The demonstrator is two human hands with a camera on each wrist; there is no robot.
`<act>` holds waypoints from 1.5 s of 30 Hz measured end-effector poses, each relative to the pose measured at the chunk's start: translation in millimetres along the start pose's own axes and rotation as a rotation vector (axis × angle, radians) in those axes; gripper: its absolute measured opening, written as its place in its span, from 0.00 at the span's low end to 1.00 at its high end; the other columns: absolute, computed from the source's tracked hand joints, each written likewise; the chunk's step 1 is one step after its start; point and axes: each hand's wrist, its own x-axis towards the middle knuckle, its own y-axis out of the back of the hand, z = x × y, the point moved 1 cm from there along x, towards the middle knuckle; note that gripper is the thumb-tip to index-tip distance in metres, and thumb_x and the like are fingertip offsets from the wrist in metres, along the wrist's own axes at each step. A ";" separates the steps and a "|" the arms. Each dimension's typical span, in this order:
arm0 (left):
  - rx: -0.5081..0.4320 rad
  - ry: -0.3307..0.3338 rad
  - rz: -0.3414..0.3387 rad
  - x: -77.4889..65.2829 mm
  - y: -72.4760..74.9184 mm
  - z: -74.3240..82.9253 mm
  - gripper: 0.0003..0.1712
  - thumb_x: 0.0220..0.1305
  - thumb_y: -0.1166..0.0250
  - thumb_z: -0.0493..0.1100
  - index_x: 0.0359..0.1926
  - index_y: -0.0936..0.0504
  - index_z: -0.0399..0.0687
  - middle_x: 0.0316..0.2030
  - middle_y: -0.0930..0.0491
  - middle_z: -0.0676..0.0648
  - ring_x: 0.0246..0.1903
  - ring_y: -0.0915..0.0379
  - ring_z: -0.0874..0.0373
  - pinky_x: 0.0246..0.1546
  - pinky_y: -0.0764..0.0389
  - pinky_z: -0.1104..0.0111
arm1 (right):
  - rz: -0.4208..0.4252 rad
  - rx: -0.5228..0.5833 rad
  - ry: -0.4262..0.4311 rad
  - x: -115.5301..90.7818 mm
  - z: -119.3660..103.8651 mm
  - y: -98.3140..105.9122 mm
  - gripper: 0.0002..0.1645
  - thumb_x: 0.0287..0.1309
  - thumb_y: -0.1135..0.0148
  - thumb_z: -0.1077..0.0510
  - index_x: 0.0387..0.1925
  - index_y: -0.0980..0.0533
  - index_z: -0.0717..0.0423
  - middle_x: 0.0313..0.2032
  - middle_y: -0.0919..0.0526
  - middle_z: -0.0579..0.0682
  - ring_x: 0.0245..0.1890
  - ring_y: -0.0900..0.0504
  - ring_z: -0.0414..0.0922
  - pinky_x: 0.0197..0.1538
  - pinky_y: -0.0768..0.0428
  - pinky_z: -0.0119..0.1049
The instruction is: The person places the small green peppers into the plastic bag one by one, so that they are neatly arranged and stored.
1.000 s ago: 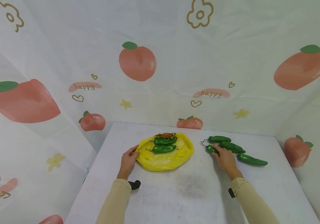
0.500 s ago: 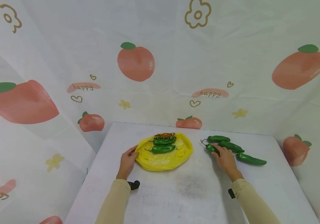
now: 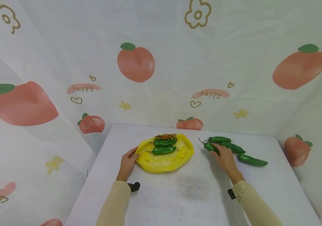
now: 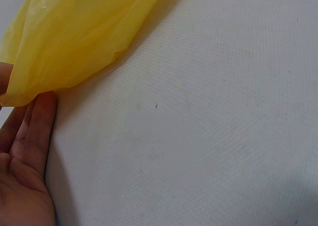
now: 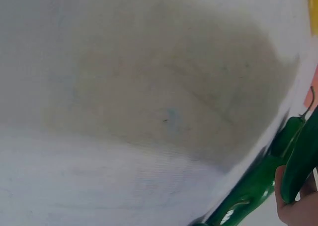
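1. Head view: the left hand (image 3: 127, 164) pinches the left rim of the yellow bag (image 3: 161, 164) between thumb and fingers.
2. To the right of the bag and apart from it, the right hand (image 3: 225, 159) grips a green pepper (image 3: 209, 146), its stem pointing left.
3. Two peppers (image 3: 164, 150) lie side by side on the bag, stems also left.
4. Three other peppers (image 3: 252, 159) lie on the white table (image 3: 155, 207), beyond and right of the right hand's fingers.
5. A greyish smudge (image 3: 192, 187) marks the table between the beige sleeves (image 3: 115, 201).
6. Behind rises a white backdrop (image 3: 166, 103) printed with red fruit.
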 end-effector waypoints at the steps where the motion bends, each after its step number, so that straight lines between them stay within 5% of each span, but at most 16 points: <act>1: 0.002 0.002 0.001 0.2 0.0 -0.4 0.25 0.72 0.40 0.50 0.68 0.23 0.64 0.68 0.24 0.50 0.56 0.29 0.53 0.62 0.27 0.61 | 0.004 0.002 0.007 0.2 -1.2 0.4 0.28 0.69 0.39 0.55 0.67 0.27 0.61 0.60 0.22 0.71 0.58 0.26 0.70 0.61 0.31 0.65; 16: -0.011 0.011 -0.011 2.7 0.8 -2.6 0.25 0.72 0.40 0.50 0.68 0.24 0.65 0.68 0.25 0.50 0.56 0.31 0.52 0.63 0.28 0.60 | 0.063 -0.002 0.076 7.9 -18.8 6.1 0.27 0.65 0.34 0.55 0.64 0.24 0.60 0.58 0.19 0.68 0.57 0.23 0.66 0.61 0.30 0.62; 45: -0.029 0.023 -0.002 2.8 -0.3 -0.7 0.25 0.72 0.40 0.49 0.68 0.24 0.63 0.67 0.24 0.50 0.55 0.29 0.53 0.61 0.26 0.61 | 0.004 -0.005 0.080 20.5 -73.4 5.8 0.27 0.66 0.34 0.52 0.65 0.23 0.53 0.57 0.17 0.60 0.51 0.26 0.60 0.54 0.28 0.55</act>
